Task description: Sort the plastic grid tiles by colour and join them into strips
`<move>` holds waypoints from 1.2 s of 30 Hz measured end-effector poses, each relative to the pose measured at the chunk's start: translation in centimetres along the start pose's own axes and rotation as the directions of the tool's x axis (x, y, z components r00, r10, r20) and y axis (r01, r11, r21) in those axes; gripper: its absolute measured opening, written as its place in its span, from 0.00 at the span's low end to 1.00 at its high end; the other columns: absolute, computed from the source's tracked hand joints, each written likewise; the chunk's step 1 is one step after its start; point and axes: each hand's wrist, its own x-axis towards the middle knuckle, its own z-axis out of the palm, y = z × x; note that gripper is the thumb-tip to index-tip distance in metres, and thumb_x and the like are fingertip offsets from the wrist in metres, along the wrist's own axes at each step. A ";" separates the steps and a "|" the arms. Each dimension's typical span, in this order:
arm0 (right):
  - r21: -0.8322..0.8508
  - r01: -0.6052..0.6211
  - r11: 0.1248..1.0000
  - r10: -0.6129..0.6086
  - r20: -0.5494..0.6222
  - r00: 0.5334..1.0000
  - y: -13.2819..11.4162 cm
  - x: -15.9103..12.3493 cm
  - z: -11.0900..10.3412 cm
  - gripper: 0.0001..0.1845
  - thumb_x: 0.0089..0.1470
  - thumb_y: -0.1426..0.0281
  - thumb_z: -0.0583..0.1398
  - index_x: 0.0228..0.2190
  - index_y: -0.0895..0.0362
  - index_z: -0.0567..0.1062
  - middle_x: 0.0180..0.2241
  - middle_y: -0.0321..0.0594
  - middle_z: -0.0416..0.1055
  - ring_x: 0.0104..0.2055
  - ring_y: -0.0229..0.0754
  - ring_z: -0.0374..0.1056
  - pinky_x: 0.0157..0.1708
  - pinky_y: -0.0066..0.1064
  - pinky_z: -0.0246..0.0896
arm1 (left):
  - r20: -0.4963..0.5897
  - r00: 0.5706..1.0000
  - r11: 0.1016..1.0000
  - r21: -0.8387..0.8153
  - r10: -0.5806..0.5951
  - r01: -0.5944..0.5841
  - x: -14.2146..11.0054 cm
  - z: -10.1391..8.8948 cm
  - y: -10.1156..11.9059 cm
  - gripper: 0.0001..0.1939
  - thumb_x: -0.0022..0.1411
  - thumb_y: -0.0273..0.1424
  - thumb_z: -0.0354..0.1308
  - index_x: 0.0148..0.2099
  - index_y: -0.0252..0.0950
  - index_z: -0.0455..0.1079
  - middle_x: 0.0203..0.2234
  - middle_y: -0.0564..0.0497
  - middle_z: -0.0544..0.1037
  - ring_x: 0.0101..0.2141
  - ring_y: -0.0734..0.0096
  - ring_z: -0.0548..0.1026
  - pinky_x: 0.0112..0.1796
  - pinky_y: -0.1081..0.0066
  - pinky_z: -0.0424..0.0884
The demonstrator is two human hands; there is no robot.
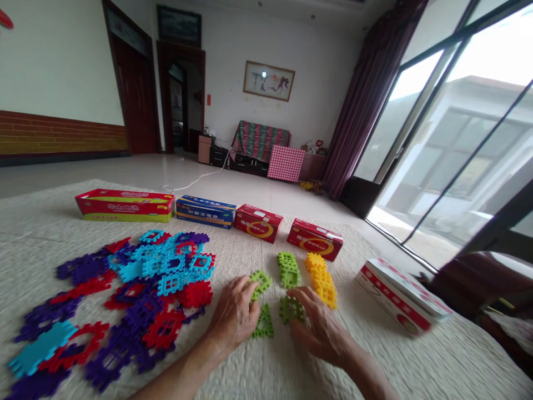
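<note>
The left hand (pixel 233 314), loosely open, touches a green waffle block (pixel 260 283); the open right hand (pixel 320 328) sits just beside another green block (pixel 290 309).

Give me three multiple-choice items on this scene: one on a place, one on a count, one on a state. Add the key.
1. Where is the yellow stack of plastic pieces?
A. Right of the green stack
B. On the blue box
C. Under the left hand

2. How many boxes stand in the row beyond the pieces?
A. Two
B. Four
C. Seven

3. How is the right hand?
A. Gripping a red box
B. Open, fingers spread by a green piece
C. Clenched in a fist

1: A, it stands just right of the green stack.
2: B, a long red box, a blue box and two smaller red boxes line up.
3: B, the hand lies open, holding no box.
</note>
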 end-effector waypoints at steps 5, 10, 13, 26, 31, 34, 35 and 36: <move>-0.035 -0.004 0.999 0.005 0.033 0.999 0.2 -0.3 0.0 0.25 0.41 0.79 0.56 0.44 0.53 0.70 0.43 0.44 0.70 0.44 0.46 0.68 0.45 0.40 0.68 | -0.020 1.000 1.000 -0.014 0.002 -0.002 0.0 0.1 -0.1 0.18 0.55 0.23 0.51 0.47 0.37 0.72 0.43 0.44 0.75 0.48 0.59 0.71 0.50 0.58 0.69; -0.076 0.102 0.992 -0.111 -0.124 0.986 2.0 0.9 0.3 0.28 0.48 0.78 0.56 0.52 0.54 0.64 0.52 0.47 0.66 0.54 0.49 0.63 0.53 0.46 0.62 | 0.009 1.000 1.000 -0.003 -0.011 0.011 0.0 0.2 -0.1 0.19 0.56 0.23 0.50 0.49 0.35 0.71 0.45 0.42 0.74 0.49 0.57 0.71 0.50 0.56 0.69; -0.147 0.130 0.981 -0.159 -0.206 0.965 3.4 2.0 0.7 0.28 0.49 0.77 0.57 0.53 0.55 0.64 0.53 0.48 0.65 0.56 0.51 0.60 0.55 0.50 0.58 | 0.019 1.000 1.000 0.003 -0.011 0.011 0.1 0.1 -0.1 0.18 0.56 0.23 0.50 0.49 0.35 0.71 0.46 0.41 0.74 0.49 0.56 0.71 0.50 0.55 0.69; -0.201 0.096 0.975 -0.153 -0.291 0.945 4.6 2.5 1.8 0.26 0.48 0.76 0.58 0.51 0.55 0.66 0.52 0.47 0.67 0.56 0.52 0.59 0.55 0.52 0.56 | -0.033 0.999 1.000 -0.003 -0.005 0.005 -0.1 0.4 -0.2 0.17 0.56 0.23 0.51 0.47 0.37 0.71 0.46 0.44 0.74 0.47 0.58 0.72 0.48 0.56 0.71; -0.188 0.086 0.978 -0.141 -0.304 0.942 4.9 2.5 2.0 0.28 0.47 0.76 0.58 0.51 0.54 0.66 0.52 0.46 0.67 0.56 0.52 0.60 0.55 0.52 0.57 | -0.044 0.999 1.000 -0.012 -0.001 0.000 -0.1 0.3 -0.1 0.17 0.55 0.23 0.51 0.46 0.38 0.71 0.46 0.44 0.75 0.47 0.59 0.72 0.48 0.57 0.71; -0.191 0.079 0.978 -0.135 -0.299 0.945 5.1 2.6 2.0 0.29 0.46 0.76 0.59 0.52 0.53 0.66 0.54 0.46 0.65 0.58 0.53 0.58 0.55 0.53 0.56 | -0.041 0.999 1.000 -0.009 -0.003 0.003 -0.1 0.2 0.0 0.17 0.55 0.23 0.51 0.46 0.37 0.71 0.46 0.44 0.75 0.47 0.58 0.72 0.48 0.56 0.72; -0.194 0.077 0.978 -0.133 -0.297 0.945 5.1 2.6 2.0 0.29 0.47 0.76 0.59 0.52 0.53 0.66 0.55 0.46 0.65 0.58 0.53 0.58 0.55 0.54 0.56 | -0.042 0.999 1.000 -0.009 -0.004 0.003 -0.1 0.3 0.0 0.17 0.55 0.23 0.51 0.47 0.37 0.71 0.46 0.44 0.75 0.47 0.58 0.73 0.49 0.56 0.72; -0.198 0.076 0.977 -0.133 -0.297 0.946 5.2 2.6 2.0 0.29 0.47 0.77 0.59 0.52 0.53 0.66 0.55 0.46 0.64 0.59 0.54 0.57 0.55 0.54 0.56 | -0.043 0.999 1.000 -0.010 -0.004 0.003 -0.1 0.3 -0.1 0.18 0.55 0.23 0.51 0.47 0.36 0.71 0.46 0.43 0.75 0.48 0.58 0.73 0.49 0.56 0.71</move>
